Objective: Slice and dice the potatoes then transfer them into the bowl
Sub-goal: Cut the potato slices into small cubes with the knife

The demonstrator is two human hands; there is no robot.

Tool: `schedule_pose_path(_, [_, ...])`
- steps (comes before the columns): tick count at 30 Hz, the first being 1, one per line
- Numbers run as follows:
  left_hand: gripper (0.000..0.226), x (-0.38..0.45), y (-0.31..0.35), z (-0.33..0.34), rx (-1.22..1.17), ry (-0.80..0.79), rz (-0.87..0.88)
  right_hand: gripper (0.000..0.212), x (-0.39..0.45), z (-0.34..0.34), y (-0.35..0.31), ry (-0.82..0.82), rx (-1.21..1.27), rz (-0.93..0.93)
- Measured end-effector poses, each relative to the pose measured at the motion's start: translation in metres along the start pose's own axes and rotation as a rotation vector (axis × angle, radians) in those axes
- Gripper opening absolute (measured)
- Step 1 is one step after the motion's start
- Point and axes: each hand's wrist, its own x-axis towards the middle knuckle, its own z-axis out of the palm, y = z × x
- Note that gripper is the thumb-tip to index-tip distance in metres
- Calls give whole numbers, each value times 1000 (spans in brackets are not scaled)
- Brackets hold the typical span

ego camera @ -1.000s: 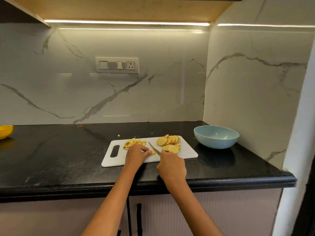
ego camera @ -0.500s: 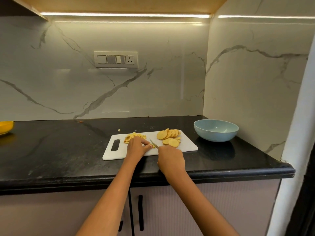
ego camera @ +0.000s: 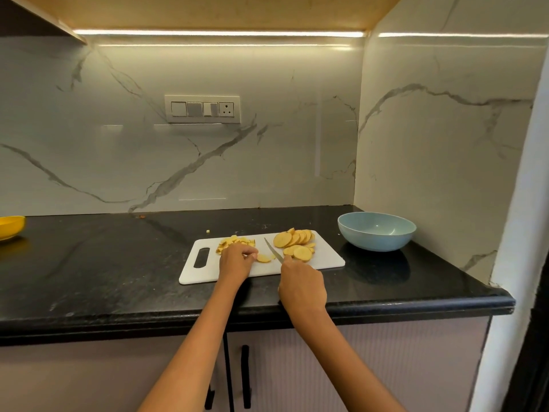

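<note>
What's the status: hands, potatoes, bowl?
Right hand grips knife; left hand pinches potato slice. Round slices uncut. Blue bowl empty, path clear.

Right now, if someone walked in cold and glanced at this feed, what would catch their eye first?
Probably the white plastic cutting board on the black stone countertop, with round yellow potato slices at its right end and a diced potato pile at its left. Both hands work at its near edge: the right hand holds a small steel knife, and the left hand steadies a slice. An empty pale blue bowl sits right of the board.
</note>
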Motion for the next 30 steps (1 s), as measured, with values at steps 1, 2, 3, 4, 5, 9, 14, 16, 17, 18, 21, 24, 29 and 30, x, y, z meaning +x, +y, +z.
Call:
schedule_pose_path(1, [19, 0, 0, 0, 2, -4, -2, 29, -1, 0, 0, 1, 0, -10])
schedule_pose_path(2, [18, 0, 1, 0, 5, -12, -3, 29, -1, 1, -1, -5, 2, -18])
schedule_pose_path(3, [18, 0, 0, 0, 7, -18, 0, 29, -2, 1, -2, -15, 4, -24])
schedule_pose_path(4, [17, 0, 0, 0, 7, -21, 1, 28, -2, 1, -3, -22, 2, -28])
schedule_pose_path(5, [17, 0, 0, 1, 8, -21, 2, 28, -1, 1, -4, -28, -3, -31])
schedule_pose_path(9, [16, 2, 1, 1, -4, -24, -19, 27, 0, -2, -5, -31, -30, -50])
schedule_pose_path(14, [15, 2, 2, -1, -9, -43, -27, 26, 1, -6, -7, -45, -73, -89])
schedule_pose_path(16, [16, 1, 4, -2, -6, -55, -33, 26, 6, -7, -9, -55, -99, -101])
schedule_pose_path(17, [15, 1, 4, -3, -6, -58, -35, 27, 9, -7, -11, -58, -105, -108])
schedule_pose_path(18, [15, 0, 4, -4, -8, -59, -36, 27, 12, -8, -12, -61, -108, -113])
schedule_pose_path(21, [14, -1, 4, -3, -20, -47, -30, 27, 10, -10, -9, -82, -115, -124])
schedule_pose_path(24, [15, 0, 4, -4, -22, -36, -29, 26, -2, -9, -4, -68, -118, -139])
schedule_pose_path(29, [14, -4, 4, -3, -20, -35, -15, 24, 3, -4, -7, -36, -118, -107])
schedule_pose_path(30, [14, -4, 3, -3, -25, -32, -10, 24, 5, -3, -8, -39, -107, -98])
